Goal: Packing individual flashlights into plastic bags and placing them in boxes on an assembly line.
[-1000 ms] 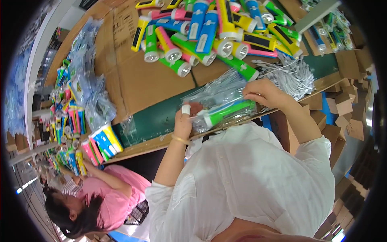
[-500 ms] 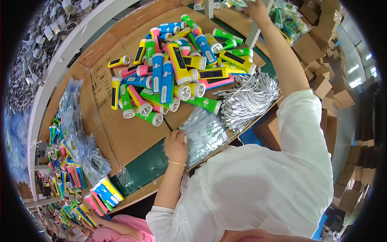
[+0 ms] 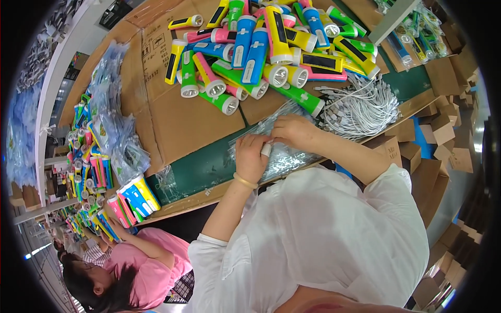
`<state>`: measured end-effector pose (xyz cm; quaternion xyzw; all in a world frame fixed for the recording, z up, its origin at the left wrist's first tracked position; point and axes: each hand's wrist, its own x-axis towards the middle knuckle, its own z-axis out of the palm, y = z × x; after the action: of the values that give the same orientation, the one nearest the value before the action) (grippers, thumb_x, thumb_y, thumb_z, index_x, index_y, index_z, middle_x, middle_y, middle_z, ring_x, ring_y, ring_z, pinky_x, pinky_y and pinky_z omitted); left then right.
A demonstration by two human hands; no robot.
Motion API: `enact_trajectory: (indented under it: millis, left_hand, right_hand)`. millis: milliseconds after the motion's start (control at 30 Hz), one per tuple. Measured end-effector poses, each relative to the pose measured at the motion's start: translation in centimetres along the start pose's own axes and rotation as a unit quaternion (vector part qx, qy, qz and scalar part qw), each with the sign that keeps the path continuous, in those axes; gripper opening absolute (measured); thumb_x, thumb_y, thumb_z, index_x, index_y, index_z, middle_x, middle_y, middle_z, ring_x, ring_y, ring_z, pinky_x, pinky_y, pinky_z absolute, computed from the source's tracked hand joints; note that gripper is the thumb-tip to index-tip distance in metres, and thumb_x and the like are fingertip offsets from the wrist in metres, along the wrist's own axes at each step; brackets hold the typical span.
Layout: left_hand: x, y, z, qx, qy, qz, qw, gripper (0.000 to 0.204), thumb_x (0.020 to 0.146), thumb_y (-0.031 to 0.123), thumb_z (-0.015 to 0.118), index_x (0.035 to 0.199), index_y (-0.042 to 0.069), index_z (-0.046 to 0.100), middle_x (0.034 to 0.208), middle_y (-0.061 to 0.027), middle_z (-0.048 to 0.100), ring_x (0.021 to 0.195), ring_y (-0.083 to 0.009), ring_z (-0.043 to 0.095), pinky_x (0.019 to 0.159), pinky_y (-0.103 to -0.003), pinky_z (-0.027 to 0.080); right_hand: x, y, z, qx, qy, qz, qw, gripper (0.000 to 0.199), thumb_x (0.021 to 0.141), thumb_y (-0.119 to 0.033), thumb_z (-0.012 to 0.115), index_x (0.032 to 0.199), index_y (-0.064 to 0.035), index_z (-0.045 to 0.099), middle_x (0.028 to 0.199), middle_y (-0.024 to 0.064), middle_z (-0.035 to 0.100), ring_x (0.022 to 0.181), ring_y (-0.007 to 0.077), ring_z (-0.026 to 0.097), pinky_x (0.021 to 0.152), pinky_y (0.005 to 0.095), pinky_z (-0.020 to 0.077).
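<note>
My left hand (image 3: 252,155), with a white wrap on one digit and a band at the wrist, is closed over a stack of clear plastic bags (image 3: 284,163) at the table's near edge. Beside it my right hand (image 3: 295,131) is bent inward, its fingertips meeting the left ones. Both seem to pinch the edge of a bag, though the fingers partly hide it. Just beyond lies a green flashlight (image 3: 302,99), at the front of a heap of flashlights (image 3: 255,49) in blue, yellow, pink and green. A bundle of white cables (image 3: 365,109) rests right of my right hand.
Cardboard (image 3: 182,128) covers much of the green tabletop (image 3: 201,172). Filled bags (image 3: 112,104) line the left side, with upright flashlights (image 3: 138,198) at the corner. A co-worker in pink (image 3: 156,261) sits at left. Bagged flashlights (image 3: 417,36) lie beyond a white post (image 3: 394,21); cartons (image 3: 428,182) stand right.
My right hand has come back from the bagged goods at the far right to the plastic bags, meeting my left hand. The view has shifted, so the heap appears higher up.
</note>
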<state>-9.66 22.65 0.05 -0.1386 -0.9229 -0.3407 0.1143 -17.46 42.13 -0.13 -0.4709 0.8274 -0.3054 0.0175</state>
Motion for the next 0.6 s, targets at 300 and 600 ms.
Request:
enact_trajectory:
  millis: [300,600]
  left_hand:
    - [-3.9,-2.0,-3.8,-0.074,0.050,-0.123,0.988,0.013,0.082,0.003,0.071,0.095,0.004,0.069,0.092,-0.0119,0.071,0.086,-0.0292,0.063,0.078,-0.037,0.050]
    - [-4.5,-0.8,-3.7,-0.152,0.045,-0.166,0.973,0.017,0.084,0.003,0.073,0.100,0.003,0.071,0.091,-0.0118,0.071,0.084,-0.0239,0.065,0.078,-0.032,0.052]
  right_hand:
    - [0.1,-0.4,-1.3,0.048,0.006,0.029,0.998,0.023,0.079,-0.010,0.073,0.102,-0.0112,0.068,0.100,0.0068,0.067,0.098,0.0305,0.064,0.085,0.0445,0.0499]
    - [1.4,-1.8,0.7,0.127,-0.038,-0.071,0.989,0.028,0.082,-0.008,0.072,0.109,-0.0163,0.069,0.098,0.0042,0.065,0.096,0.0263,0.062,0.087,0.0403,0.0477]
